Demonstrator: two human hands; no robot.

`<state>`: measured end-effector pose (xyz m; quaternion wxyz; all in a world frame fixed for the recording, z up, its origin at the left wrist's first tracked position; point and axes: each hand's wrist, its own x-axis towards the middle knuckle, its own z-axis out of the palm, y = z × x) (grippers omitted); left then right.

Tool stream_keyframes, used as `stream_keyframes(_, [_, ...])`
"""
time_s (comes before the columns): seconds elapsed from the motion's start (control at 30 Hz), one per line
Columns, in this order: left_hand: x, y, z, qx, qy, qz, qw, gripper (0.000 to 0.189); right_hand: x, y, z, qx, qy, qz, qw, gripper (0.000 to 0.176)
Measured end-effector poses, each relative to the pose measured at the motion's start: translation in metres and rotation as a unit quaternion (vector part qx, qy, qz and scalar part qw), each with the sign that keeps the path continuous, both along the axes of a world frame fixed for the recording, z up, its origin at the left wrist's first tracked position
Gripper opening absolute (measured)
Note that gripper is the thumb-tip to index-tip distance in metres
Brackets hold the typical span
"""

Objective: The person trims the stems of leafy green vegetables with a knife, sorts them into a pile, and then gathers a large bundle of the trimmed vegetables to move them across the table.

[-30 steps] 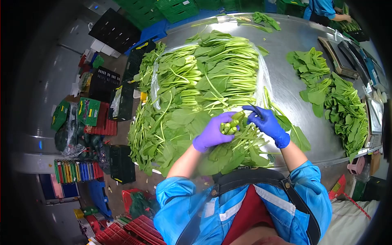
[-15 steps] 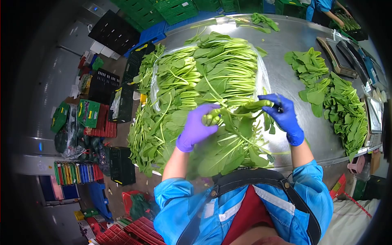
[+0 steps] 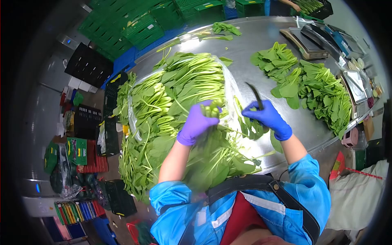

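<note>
My left hand (image 3: 199, 122), in a purple glove, is closed round a bunch of leafy greens, its pale cut stems upward and its leaves hanging blurred below. In a blue glove, my right hand (image 3: 267, 118) grips a dark curved knife (image 3: 255, 94) pointing up, with green leaves hanging under the fingers. Behind and left of my hands lies a large heap of leafy greens (image 3: 196, 77), partly on clear plastic (image 3: 231, 87). Loose leaves and stems (image 3: 237, 159) lie just below my hands.
Sorted bunches (image 3: 324, 92) lie on the metal table (image 3: 245, 53) at the right, beside weighing scales (image 3: 304, 43). Green crates (image 3: 143, 28) are stacked behind the table; black crates (image 3: 87, 65) stand left. Another person's arm (image 3: 290, 4) reaches toward a crate at the top.
The view has shifted, moving the table's contents left. A dark blade now shows upright at my right hand, which has moved slightly away from the bunch in my left hand.
</note>
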<state>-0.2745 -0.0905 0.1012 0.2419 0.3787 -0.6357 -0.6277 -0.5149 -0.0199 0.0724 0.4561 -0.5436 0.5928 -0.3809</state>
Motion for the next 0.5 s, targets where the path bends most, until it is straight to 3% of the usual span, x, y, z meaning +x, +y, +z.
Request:
stream_keyframes(0.03, [-0.006, -0.010, -0.006, 0.000, 0.000, -0.003, 1.000, 0.032, -0.012, 0.006, -0.001, 0.139, -0.102, 0.012, 0.985, 0.032])
stream_keyframes(0.07, [-0.013, -0.020, -0.012, 0.068, 0.092, 0.050, 0.992, 0.038, -0.021, 0.009, -0.019, 0.146, -0.078, -0.012, 0.986, 0.044])
stream_keyframes(0.1, [-0.021, -0.028, -0.017, 0.137, 0.181, 0.106, 0.968, 0.043, -0.028, 0.008, -0.036, 0.153, -0.079, -0.010, 0.985, 0.044])
stream_keyframes(0.17, [-0.051, -0.049, -0.018, 0.194, 0.223, 0.067, 0.953, 0.047, -0.043, -0.001, -0.060, -0.029, 0.006, -0.055, 0.998, 0.056])
stream_keyframes(0.23, [-0.090, -0.068, -0.022, 0.299, 0.243, -0.021, 0.922, 0.046, -0.049, -0.011, -0.049, 0.028, 0.008, -0.048, 0.998, 0.066])
stream_keyframes(0.3, [-0.134, -0.086, -0.046, 0.332, 0.265, -0.090, 0.901, 0.045, -0.062, -0.029, -0.075, -0.044, -0.189, -0.005, 0.981, 0.072])
stream_keyframes(0.33, [-0.157, -0.094, -0.062, 0.325, 0.240, -0.102, 0.909, 0.043, -0.063, -0.032, -0.092, -0.084, -0.321, 0.003, 0.943, 0.076])
stream_keyframes(0.5, [-0.244, -0.087, -0.083, 0.273, 0.201, -0.033, 0.940, 0.032, -0.099, -0.031, -0.096, 0.011, -0.296, -0.099, 0.950, 0.075])
